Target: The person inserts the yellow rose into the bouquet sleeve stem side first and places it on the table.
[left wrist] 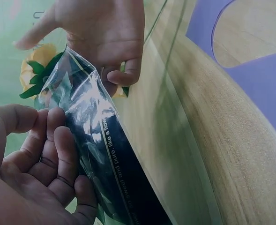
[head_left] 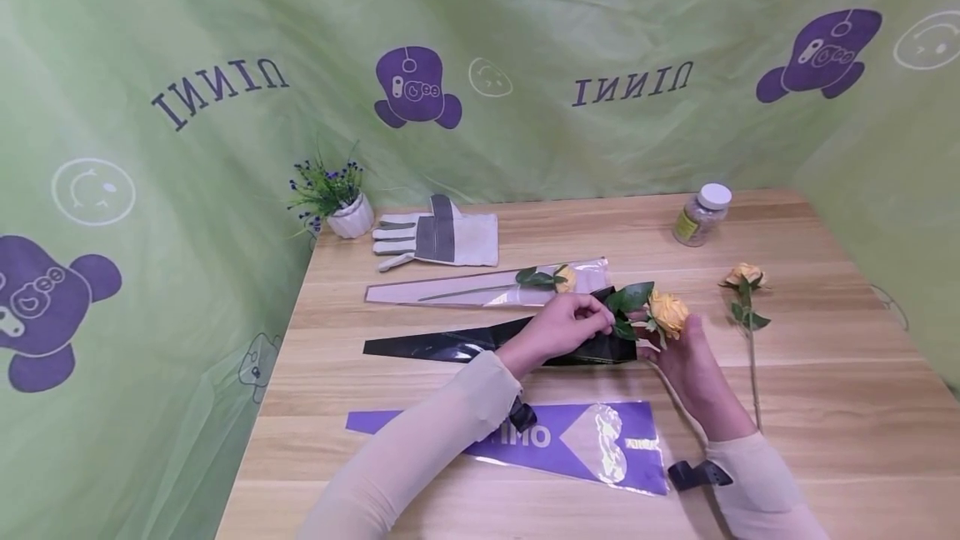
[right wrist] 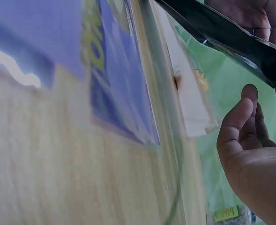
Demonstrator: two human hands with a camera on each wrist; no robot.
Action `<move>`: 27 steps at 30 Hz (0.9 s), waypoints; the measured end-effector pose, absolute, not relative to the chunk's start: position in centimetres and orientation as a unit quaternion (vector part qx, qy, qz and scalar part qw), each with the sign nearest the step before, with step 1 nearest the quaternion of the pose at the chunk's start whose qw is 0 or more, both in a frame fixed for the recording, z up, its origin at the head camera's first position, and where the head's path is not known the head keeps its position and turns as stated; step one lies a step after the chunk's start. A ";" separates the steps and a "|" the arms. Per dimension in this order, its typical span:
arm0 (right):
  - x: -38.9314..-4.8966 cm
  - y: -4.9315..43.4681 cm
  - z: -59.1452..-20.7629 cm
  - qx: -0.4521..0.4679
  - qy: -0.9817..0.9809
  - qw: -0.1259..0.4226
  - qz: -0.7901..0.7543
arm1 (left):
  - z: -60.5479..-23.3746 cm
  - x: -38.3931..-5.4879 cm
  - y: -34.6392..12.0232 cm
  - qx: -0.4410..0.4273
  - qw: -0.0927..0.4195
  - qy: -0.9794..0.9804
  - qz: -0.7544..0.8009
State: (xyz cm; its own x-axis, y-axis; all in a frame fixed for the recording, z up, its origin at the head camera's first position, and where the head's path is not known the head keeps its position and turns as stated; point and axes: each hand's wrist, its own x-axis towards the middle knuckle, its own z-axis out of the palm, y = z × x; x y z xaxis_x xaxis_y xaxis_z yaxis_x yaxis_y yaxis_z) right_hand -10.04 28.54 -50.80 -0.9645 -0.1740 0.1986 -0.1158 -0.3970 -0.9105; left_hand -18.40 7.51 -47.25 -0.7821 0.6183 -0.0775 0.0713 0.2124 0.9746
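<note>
A black flower sleeve (head_left: 457,343) with a clear front is held up, its wide mouth to the right. A yellow rose (head_left: 667,312) with green leaves (head_left: 630,298) sticks out of that mouth. My left hand (head_left: 564,327) pinches the sleeve at its upper edge, thumb against fingertips, as the left wrist view shows (left wrist: 44,154). Cupped loosely beside the rose, my right hand (head_left: 690,365) has its thumb near the bloom and its fingertips at the sleeve's mouth. In the right wrist view, a gap shows between those bent fingers (right wrist: 243,122) and the sleeve.
Behind lies a pale sleeve (head_left: 390,293) with another rose (head_left: 566,279) on it. A purple sleeve (head_left: 637,473) is in front. To the right are a single rose (head_left: 744,276) and a capped bottle (head_left: 701,215). A glove (head_left: 472,240) and potted plant (head_left: 351,217) stand at the back left.
</note>
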 end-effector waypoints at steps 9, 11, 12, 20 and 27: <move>-10.0 28.8 -50.8 -0.149 0.518 0.030 -0.842 | -46.9 -18.3 7.3 0.233 0.233 0.750 0.574; -9.9 28.8 -50.7 -0.143 0.533 0.037 -0.833 | -46.8 -18.2 7.2 0.234 0.231 0.753 0.571; -9.8 28.8 -50.7 -0.143 0.536 0.041 -0.831 | -46.7 -18.2 7.2 0.235 0.230 0.754 0.568; -9.6 29.0 -50.6 -0.126 0.569 0.046 -0.811 | -46.5 -17.8 7.2 0.245 0.224 0.762 0.556; -9.4 29.3 -50.5 -0.143 0.588 0.076 -0.793 | -46.5 -17.7 7.1 0.227 0.214 0.769 0.558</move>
State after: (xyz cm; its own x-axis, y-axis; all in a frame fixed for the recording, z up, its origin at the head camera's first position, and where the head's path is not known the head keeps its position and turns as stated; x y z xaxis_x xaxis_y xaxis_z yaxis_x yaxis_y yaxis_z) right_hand -9.41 29.26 -50.48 -0.9476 -0.2881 0.1378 -0.0480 -0.2979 -0.9534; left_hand -17.70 7.08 -46.45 -0.8051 0.5884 -0.0750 0.1113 0.2739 0.9553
